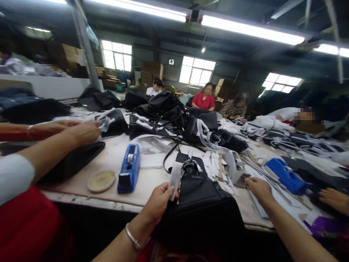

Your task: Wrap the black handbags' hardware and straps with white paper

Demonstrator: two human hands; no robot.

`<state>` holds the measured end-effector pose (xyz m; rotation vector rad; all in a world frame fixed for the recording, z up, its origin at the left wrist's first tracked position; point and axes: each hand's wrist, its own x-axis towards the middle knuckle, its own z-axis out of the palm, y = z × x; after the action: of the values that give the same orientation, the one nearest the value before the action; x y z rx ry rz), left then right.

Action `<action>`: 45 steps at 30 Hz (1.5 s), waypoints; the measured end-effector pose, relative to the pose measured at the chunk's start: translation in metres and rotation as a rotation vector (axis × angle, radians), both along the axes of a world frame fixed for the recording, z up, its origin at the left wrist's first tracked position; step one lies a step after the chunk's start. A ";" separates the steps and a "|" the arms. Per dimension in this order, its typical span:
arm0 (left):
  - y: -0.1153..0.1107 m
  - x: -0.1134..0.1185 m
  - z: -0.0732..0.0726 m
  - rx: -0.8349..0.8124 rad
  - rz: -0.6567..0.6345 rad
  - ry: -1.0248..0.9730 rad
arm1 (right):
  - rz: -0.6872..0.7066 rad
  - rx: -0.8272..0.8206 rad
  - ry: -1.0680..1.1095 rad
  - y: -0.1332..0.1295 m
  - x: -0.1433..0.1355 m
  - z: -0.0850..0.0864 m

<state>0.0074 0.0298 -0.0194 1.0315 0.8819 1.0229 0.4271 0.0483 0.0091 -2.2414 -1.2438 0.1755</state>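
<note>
My left hand [159,200] pinches a white strip [176,178] against the side of a black handbag [201,193], near its gold-coloured hardware. The bag sits at the table's front edge, with white wrapping around its handle [192,164]. My right hand [260,190] is at the right, thumb and fingers closed together at the front end of a tape dispenser [233,169]. Whatever is between those fingertips is too small to make out. Several cut white strips [214,163] lie between the bag and the dispenser.
A blue tape dispenser [129,169] and a round shallow dish [101,181] stand left of the bag. Another blue dispenser [286,176] lies right. Black bags [163,109] pile up behind. Co-workers' hands [81,133] work at left, and another hand [334,198] at right.
</note>
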 end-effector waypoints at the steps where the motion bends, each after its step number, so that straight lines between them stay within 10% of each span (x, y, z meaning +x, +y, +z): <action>1: 0.000 0.000 0.000 -0.009 0.001 -0.013 | 0.022 0.009 0.026 0.000 -0.012 0.006; 9: -0.006 0.001 -0.004 0.043 0.070 0.108 | 0.817 -0.003 0.179 -0.031 -0.207 0.076; 14: -0.008 0.001 -0.003 0.098 0.077 0.112 | 1.000 -0.059 0.285 -0.033 -0.265 0.073; 20: -0.010 0.001 0.001 0.155 0.074 0.122 | 0.905 -0.162 0.350 -0.019 -0.273 0.045; 30: -0.012 -0.007 0.003 0.123 0.074 0.062 | 0.752 -0.226 0.094 -0.013 -0.276 0.047; 45: -0.008 -0.005 -0.011 -0.079 0.070 -0.220 | 0.744 -0.260 0.273 -0.006 -0.279 0.039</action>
<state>0.0024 0.0213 -0.0308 0.8087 0.7758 1.1279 0.1486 0.0422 0.0485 -1.7541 -1.9149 0.9321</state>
